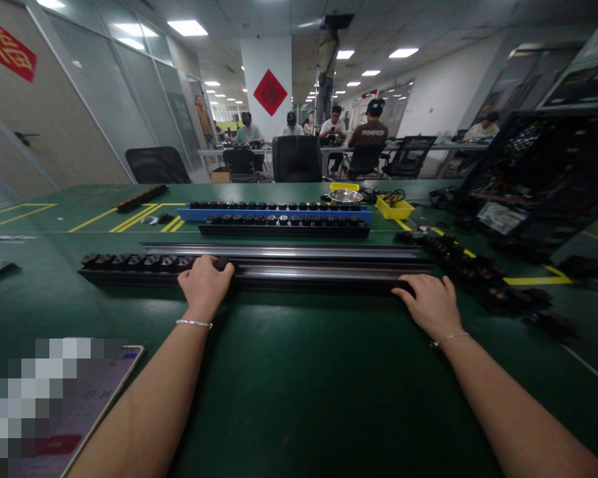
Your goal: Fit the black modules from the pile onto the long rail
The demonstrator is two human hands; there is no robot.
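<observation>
The long black-and-silver metal rail (303,273) lies across the green worktop (299,372), small dark blocks (134,261) filling only its left stretch and the rest bare; the left hand (205,285) curls over the row's end, perhaps pinching a block, while the right hand (431,305) rests open on the right end.

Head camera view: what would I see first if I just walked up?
Two bare hands, the left hand and the right hand, rest on a long black rail lying across the green table. Behind it sits a blue rack of small black parts, and a phone lies near the left forearm.
</observation>
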